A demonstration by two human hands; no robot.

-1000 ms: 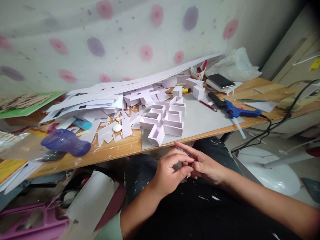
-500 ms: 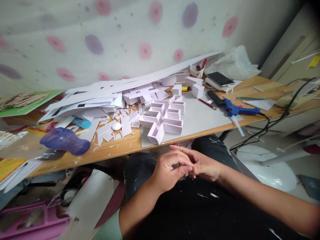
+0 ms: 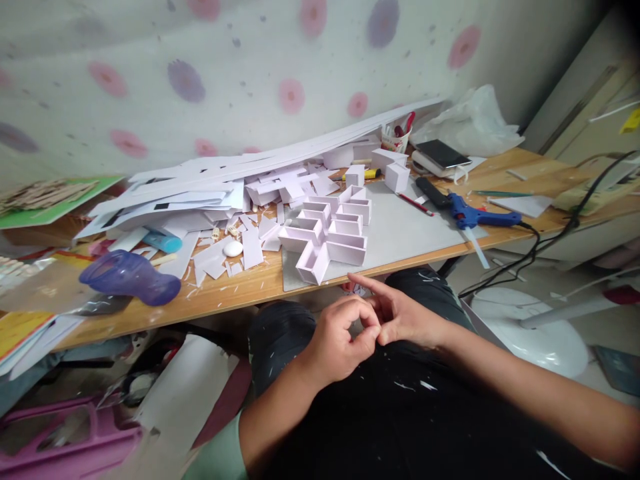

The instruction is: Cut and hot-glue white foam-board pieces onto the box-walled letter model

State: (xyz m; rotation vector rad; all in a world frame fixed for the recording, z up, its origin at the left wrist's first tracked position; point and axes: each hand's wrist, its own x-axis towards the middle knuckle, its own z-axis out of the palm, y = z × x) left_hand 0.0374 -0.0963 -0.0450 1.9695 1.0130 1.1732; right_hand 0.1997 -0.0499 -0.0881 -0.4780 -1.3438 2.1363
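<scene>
My left hand (image 3: 337,343) and my right hand (image 3: 403,317) meet over my lap in dark trousers, just below the table's front edge. The left hand's fingers are curled, thumb and forefinger pinched at the right hand's fingers; what the pinch holds is hidden. The right hand's index finger is stretched out to the left, and I see nothing in that hand. Nearest to both, on a grey mat (image 3: 415,230), stands a white paper model (image 3: 330,237) of several open box cells.
A wooden table (image 3: 225,300) carries a heap of white paper sheets and offcuts (image 3: 210,193), a purple plastic bottle (image 3: 130,279) lying on its side, a blue glue gun (image 3: 475,217) with its cable, and a phone (image 3: 443,155). A white fan base (image 3: 530,330) sits on the floor at the right.
Both hands have risen slightly toward the table edge. The right hand's fingers have folded in, leaving the index finger out, and the left hand's pinch has tightened.
</scene>
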